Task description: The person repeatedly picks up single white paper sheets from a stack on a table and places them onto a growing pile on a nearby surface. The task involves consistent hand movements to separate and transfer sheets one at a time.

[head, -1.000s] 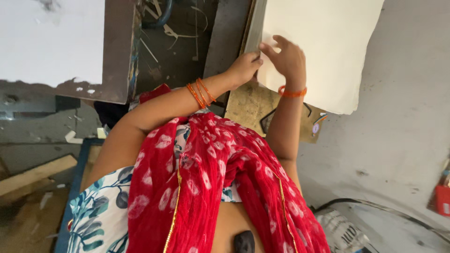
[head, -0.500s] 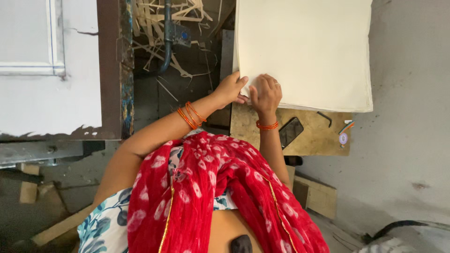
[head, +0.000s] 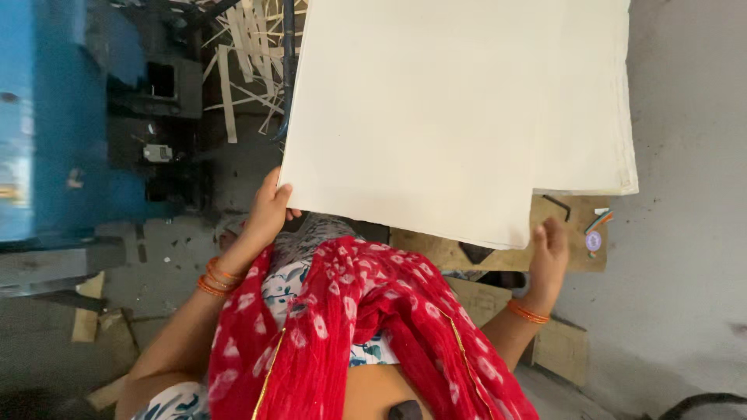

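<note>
A large cream sheet is seen lifted off a stack of like sheets, which shows past its right edge and just below its lower right corner. The sheet is gripped at its lower left corner by the left hand, fingers curled over the edge and closed on it. The right hand is held open just below the sheet's lower right corner, fingers spread, apart from the paper; no contact with it can be confirmed. The hands are well apart, one near each lower corner of the sheet. Orange bangles are worn on the left wrist, and a thin orange band on the right. Below the sheet, between the arms, a red scarf with white dots is draped over the person's front. Under the stack, below the sheet's right part, a brown board is noted with small items lying on it. Left of the sheet, a blue machine stands, and pale offcut strips are scattered between it and the sheet. To the right of the stack, grey floor is visible.
</note>
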